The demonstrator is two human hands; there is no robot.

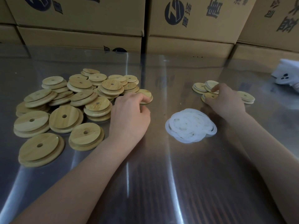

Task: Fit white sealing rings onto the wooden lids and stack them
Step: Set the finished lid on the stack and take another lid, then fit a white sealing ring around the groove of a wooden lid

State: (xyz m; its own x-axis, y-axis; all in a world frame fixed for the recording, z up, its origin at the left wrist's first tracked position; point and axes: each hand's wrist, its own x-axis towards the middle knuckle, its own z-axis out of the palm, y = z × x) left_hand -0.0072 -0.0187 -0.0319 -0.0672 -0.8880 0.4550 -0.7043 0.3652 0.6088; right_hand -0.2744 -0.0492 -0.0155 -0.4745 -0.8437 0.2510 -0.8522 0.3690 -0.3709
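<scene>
A loose pile of round wooden lids, each with a small centre hole, covers the left of the steel table. My left hand rests at the pile's right edge, its fingers curled onto one lid. A heap of white sealing rings lies in the middle. Further right, several lids with white rings fitted lie grouped together, and one more sits apart. My right hand is on that group, fingers pinching a lid.
The shiny steel table reflects light. Stacked cardboard boxes with dark printing form a wall along the far edge. A white crumpled object lies at the far right edge.
</scene>
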